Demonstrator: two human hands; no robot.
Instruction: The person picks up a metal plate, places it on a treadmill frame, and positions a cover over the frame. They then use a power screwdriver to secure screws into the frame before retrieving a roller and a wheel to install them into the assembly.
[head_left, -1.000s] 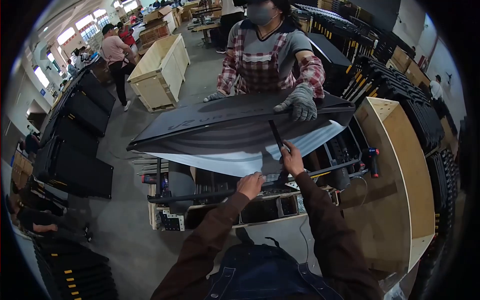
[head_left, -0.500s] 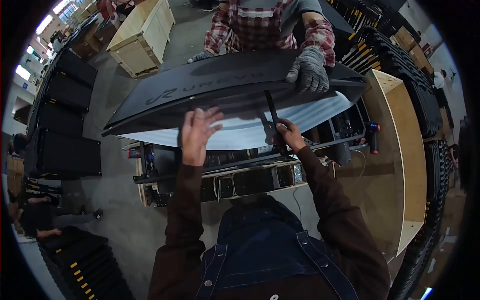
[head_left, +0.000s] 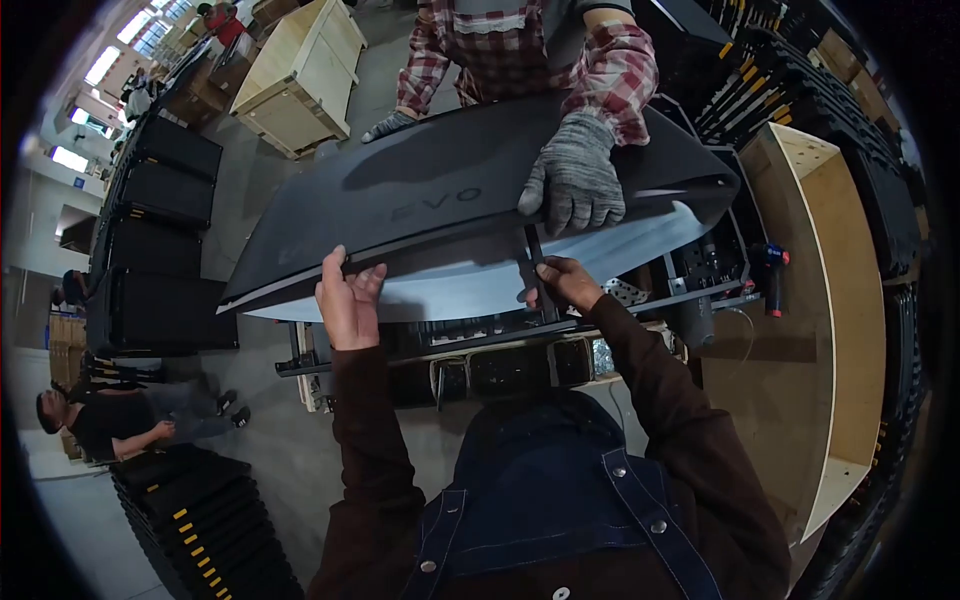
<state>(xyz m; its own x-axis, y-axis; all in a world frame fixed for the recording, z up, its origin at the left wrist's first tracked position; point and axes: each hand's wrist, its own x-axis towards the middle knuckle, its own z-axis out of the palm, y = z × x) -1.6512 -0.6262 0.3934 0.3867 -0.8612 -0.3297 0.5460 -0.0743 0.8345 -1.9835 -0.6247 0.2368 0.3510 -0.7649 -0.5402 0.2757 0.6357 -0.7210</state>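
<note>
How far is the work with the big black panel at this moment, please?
Done: the black panel lies across the metal frame, over a white sheet. In hand: the left hand grips the panel's near edge, the right hand holds a black strap, and a co-worker's gloved hand presses on top. Left: the strap is not yet visibly fastened.

Left hand (head_left: 347,303) grips the black panel (head_left: 430,195); right hand (head_left: 562,283) pinches its strap (head_left: 537,262).

A long panel (head_left: 440,200) lay across a metal frame (head_left: 520,340). The left hand (head_left: 348,300) held its near edge, the right hand (head_left: 565,283) a strap (head_left: 540,275) further right. A co-worker's gloved hand (head_left: 575,182) rested on top, opposite. A wooden crate (head_left: 830,300) stood right.
</note>
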